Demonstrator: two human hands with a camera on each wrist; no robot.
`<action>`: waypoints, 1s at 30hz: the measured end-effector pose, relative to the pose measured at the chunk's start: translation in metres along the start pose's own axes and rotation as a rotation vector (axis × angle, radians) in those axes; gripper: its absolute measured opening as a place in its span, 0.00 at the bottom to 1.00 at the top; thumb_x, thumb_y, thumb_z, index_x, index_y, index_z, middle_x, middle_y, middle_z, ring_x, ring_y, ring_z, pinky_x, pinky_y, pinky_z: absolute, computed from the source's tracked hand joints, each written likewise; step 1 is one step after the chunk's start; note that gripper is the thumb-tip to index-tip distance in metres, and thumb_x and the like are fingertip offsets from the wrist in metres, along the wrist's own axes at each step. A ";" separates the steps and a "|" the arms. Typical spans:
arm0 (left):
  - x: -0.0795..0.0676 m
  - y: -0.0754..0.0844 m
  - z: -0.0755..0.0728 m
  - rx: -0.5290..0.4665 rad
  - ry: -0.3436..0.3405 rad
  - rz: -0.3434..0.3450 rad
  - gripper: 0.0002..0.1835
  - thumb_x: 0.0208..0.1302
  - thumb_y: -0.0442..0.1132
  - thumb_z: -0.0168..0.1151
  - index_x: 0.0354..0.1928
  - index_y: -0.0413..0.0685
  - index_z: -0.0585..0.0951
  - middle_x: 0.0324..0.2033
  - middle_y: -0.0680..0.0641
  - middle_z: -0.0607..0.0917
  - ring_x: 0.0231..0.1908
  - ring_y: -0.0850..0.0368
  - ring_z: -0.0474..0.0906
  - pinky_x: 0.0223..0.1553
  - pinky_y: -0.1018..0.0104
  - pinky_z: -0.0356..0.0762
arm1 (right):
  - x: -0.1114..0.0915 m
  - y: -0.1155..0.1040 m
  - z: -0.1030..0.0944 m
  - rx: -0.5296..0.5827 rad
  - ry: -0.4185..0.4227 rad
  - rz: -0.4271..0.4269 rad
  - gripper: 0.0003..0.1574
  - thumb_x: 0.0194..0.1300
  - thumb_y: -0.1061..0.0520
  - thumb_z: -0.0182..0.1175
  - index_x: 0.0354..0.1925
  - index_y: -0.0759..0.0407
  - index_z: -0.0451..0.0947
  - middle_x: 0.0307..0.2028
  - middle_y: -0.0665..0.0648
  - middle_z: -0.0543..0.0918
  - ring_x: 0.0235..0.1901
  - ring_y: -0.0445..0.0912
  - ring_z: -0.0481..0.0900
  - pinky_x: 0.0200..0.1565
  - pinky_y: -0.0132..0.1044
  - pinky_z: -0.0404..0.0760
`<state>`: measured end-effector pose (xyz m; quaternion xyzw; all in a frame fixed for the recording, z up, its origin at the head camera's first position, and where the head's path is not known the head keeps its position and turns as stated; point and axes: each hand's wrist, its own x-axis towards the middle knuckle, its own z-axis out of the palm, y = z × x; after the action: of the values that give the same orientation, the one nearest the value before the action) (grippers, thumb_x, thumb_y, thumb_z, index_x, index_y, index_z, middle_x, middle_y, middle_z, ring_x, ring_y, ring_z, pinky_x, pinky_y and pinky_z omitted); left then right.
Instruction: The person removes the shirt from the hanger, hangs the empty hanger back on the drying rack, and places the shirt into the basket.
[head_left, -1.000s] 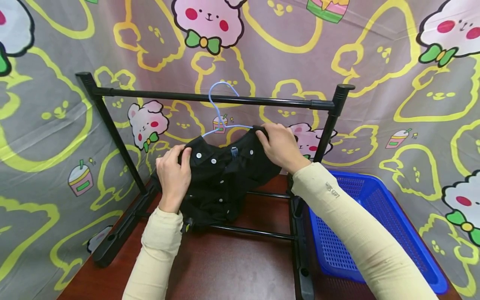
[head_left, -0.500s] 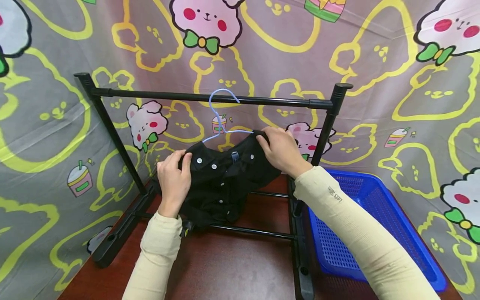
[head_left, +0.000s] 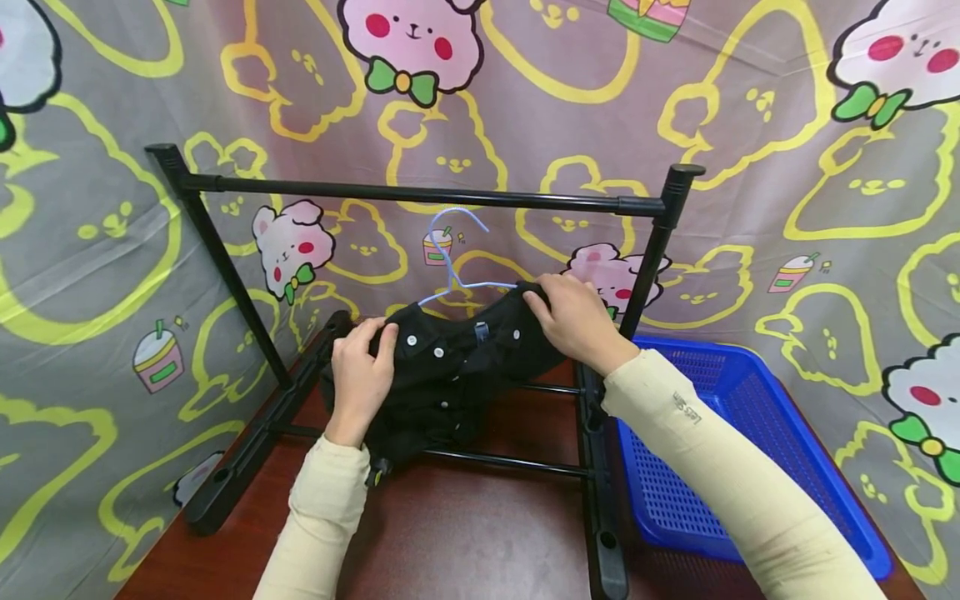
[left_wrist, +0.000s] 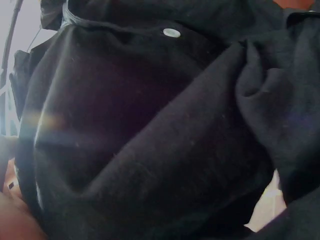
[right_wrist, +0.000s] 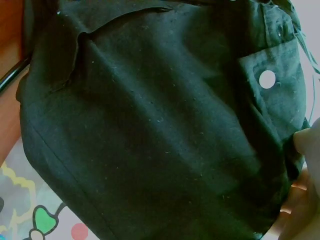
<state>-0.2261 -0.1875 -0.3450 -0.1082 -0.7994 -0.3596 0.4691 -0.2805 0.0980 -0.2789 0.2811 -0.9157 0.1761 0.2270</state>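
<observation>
A black shirt with white buttons [head_left: 450,367] hangs spread on a light blue hanger [head_left: 452,279], whose hook stands just below the rack's top bar in the head view. My left hand [head_left: 362,375] grips the shirt's left shoulder, thumb in front. At the opposite shoulder, my right hand [head_left: 577,321] pinches the cloth and the hanger's end beneath it. Black cloth [left_wrist: 150,125] fills most of the left wrist view. In the right wrist view, the shirt front [right_wrist: 150,120] shows a button near the collar, with fingertips [right_wrist: 302,142] at the edge.
A black garment rack [head_left: 420,194] stands on the reddish-brown table [head_left: 465,533], its lower bars behind and under the shirt. To the right sits a blue plastic basket [head_left: 675,508]. A patterned curtain [head_left: 810,275] hangs close behind.
Both hands have lowered the shirt and hanger and shifted them slightly right. The hook, which overlapped the top bar earlier, now shows below it. Both grips stay the same.
</observation>
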 end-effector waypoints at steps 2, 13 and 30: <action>-0.003 -0.002 0.001 -0.012 -0.026 -0.008 0.13 0.65 0.39 0.59 0.38 0.33 0.82 0.37 0.37 0.85 0.39 0.42 0.80 0.38 0.50 0.65 | -0.003 0.001 0.000 -0.005 -0.009 -0.003 0.20 0.72 0.47 0.47 0.43 0.62 0.75 0.39 0.60 0.81 0.41 0.55 0.75 0.44 0.52 0.69; -0.008 0.000 0.006 -0.030 -0.199 -0.062 0.16 0.69 0.45 0.54 0.46 0.40 0.81 0.43 0.42 0.83 0.46 0.45 0.79 0.49 0.51 0.71 | -0.017 0.009 0.005 -0.003 -0.065 -0.010 0.17 0.71 0.48 0.50 0.37 0.62 0.73 0.30 0.58 0.78 0.33 0.53 0.74 0.39 0.48 0.71; -0.016 0.002 0.023 -0.053 -0.156 0.094 0.10 0.64 0.37 0.61 0.40 0.36 0.84 0.36 0.41 0.86 0.38 0.48 0.83 0.42 0.55 0.77 | -0.025 0.008 0.011 0.032 -0.074 -0.064 0.16 0.71 0.50 0.50 0.43 0.63 0.73 0.34 0.59 0.78 0.35 0.52 0.75 0.42 0.47 0.75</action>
<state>-0.2319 -0.1677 -0.3641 -0.1855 -0.8177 -0.3488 0.4188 -0.2698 0.1102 -0.3025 0.3201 -0.9111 0.1729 0.1937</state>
